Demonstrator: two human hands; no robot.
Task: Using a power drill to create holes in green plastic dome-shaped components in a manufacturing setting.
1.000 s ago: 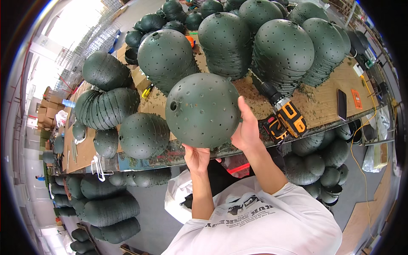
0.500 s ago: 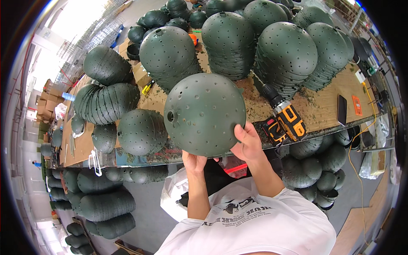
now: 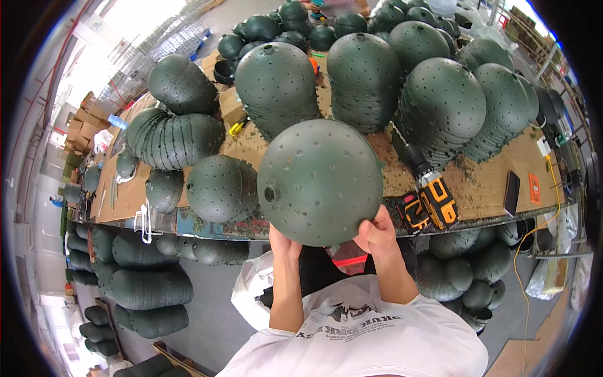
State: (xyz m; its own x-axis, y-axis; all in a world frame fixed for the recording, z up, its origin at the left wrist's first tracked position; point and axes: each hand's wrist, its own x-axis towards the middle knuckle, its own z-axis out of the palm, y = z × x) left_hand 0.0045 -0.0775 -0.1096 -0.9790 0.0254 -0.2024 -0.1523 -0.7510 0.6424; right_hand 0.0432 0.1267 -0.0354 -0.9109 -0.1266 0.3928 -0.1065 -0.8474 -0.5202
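A dark green plastic dome (image 3: 320,182), dotted with small dimples or holes and with one larger hole at its left side, is held up in front of me at the table's near edge. My right hand (image 3: 378,234) grips its lower right rim, thumb on the outer face and fingers hidden behind. My left hand (image 3: 284,242) holds the lower left rim from beneath; the dome covers most of its fingers. Just right of the dome, an orange and black cordless drill (image 3: 433,195) lies on the cardboard-covered table (image 3: 490,182), its bit pointing away.
Tall stacks of nested green domes (image 3: 276,81) stand along the table's far side. Another stack (image 3: 223,188) lies at the left. Yellow-handled scissors (image 3: 238,127), a black phone (image 3: 512,193) and an orange card (image 3: 534,188) rest on the table. A yellow cord (image 3: 518,264) hangs at the right.
The dome has turned slightly in my hands, its larger hole now lower on the left side. Both hands keep their hold. The whole view has shifted.
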